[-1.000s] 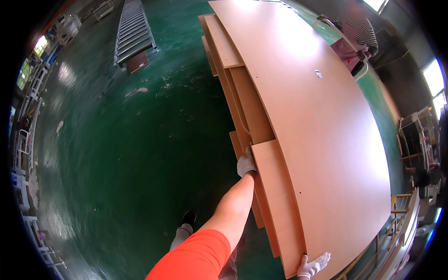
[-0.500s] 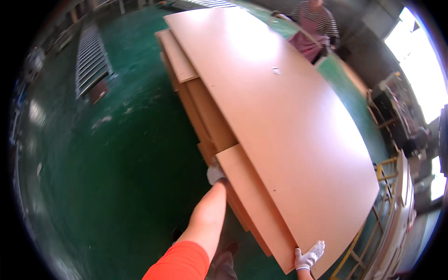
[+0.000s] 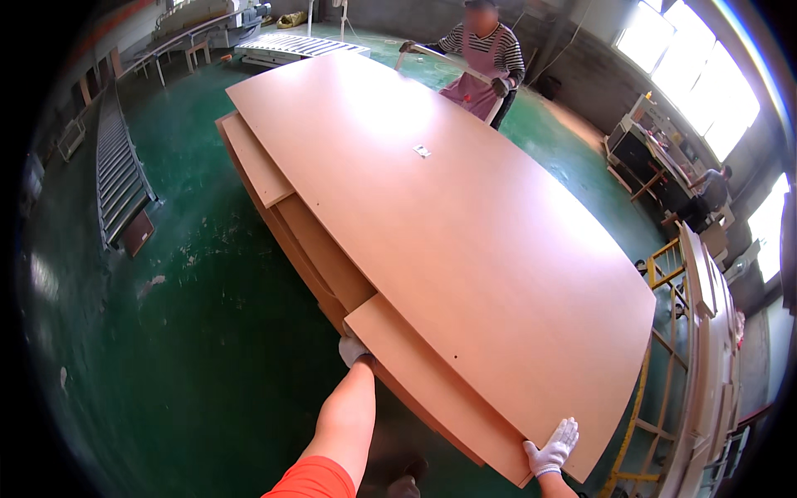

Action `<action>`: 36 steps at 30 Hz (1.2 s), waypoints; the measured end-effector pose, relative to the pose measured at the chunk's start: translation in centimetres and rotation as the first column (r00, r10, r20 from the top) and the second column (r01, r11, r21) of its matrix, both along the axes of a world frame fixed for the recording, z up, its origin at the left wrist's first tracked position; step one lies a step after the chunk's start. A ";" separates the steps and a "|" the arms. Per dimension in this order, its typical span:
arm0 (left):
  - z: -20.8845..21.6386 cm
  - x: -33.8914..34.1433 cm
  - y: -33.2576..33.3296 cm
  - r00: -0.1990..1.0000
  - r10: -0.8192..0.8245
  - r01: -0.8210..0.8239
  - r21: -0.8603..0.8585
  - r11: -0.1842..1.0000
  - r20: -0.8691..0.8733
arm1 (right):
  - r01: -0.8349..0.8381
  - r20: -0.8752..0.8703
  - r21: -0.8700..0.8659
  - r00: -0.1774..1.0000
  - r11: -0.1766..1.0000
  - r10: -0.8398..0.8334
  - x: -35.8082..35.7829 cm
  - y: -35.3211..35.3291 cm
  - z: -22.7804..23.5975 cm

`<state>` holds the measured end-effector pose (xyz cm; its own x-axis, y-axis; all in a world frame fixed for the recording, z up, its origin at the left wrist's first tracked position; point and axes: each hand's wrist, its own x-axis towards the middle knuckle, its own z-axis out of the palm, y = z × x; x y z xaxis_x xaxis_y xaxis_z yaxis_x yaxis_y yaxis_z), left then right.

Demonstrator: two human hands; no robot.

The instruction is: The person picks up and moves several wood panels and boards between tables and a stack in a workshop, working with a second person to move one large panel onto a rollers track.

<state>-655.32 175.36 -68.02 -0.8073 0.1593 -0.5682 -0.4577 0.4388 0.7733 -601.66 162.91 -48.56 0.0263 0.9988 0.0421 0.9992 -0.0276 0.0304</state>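
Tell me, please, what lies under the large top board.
Other boards stick out along its left side, with the left hand at their edge. Whatever lies deeper is hidden by the large top board.

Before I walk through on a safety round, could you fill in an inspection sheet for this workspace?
Surface: glossy green floor with pale patches, scraps or marks unclear.
Things in hand: large wood-toned top panel with a small white label, over lower panels jutting out left.
Clutter: brown board at the left roller conveyor's near end.
Hands: left hand gloved, at the lower panels' edge, fingers partly hidden; right hand gloved, flat on the top panel's near corner.
Cables: thin line, apparently a cable, by the rear wall.
Surroundings: co-worker beyond the panels; yellow-framed rack and windows right.
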 end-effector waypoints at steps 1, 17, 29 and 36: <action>-0.2 0.0 -0.3 1.000 -0.002 0.001 -0.019 1.000 -0.018 | -0.008 -0.008 -0.001 1.000 1.000 0.008 0.0 0.3 0.3; 6.5 10.3 5.0 0.998 0.053 -0.051 0.036 0.998 -0.045 | -0.032 0.012 -0.053 0.999 0.998 0.033 8.7 8.9 2.2; 6.2 15.2 10.2 0.986 0.162 -0.158 -0.081 0.984 0.044 | -0.138 0.061 -0.039 0.988 0.990 0.140 14.4 18.4 4.5; 11.7 18.1 13.4 0.995 0.098 -0.100 -0.103 0.990 -0.027 | -0.176 0.057 -0.024 0.983 0.984 0.177 17.9 23.9 4.7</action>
